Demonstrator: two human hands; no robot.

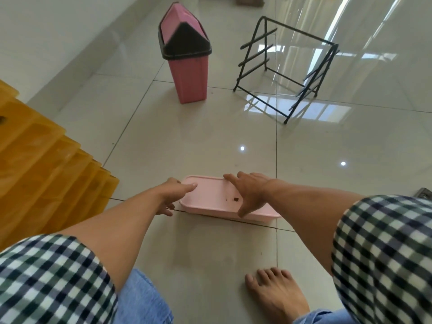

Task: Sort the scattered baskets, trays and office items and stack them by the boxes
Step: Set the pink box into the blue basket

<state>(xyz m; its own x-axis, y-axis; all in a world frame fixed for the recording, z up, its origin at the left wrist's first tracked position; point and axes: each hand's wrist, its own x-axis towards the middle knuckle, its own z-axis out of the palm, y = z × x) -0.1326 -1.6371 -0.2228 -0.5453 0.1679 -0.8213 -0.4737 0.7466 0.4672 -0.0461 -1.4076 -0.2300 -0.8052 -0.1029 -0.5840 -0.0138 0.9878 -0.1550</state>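
A pale pink tray (210, 199) lies flat on the glossy tiled floor (210, 141), low in the middle of the view. It sits just beyond a tile joint that runs along its near long side, and it is well apart from the other things. Its broad flat face is turned up and carries a small dark mark near the right hand. The left hand (174, 192) is at the tray's left end. Its fingers are straight and spread, with one lying across the top face and the others reaching down past the left rim towards the floor. The right hand (250, 190) spans the right half of the tray, also open. Its fingers stretch to the far rim and its thumb points down over the near rim. Neither hand is curled round the tray, and it is not clear whether they press on it or only hover just above it. Both forearms come out of checked sleeves (46, 277), and a bare foot (278, 298) stands on the floor below the tray, beside blue trousers (145, 300). Further off, a pink bin (189, 78) stands upright near the floor's left edge, where the floor meets the wall (46, 31). The bin has a black lid frame (187, 46) with a pink flap. To the right of the bin, and apart from it, stands an open black wire rack (287, 66). At the left edge a stack of yellow crates (46, 164) steps down towards the left hand. A small dark object (424, 195) shows at the right edge, too cut off to identify.
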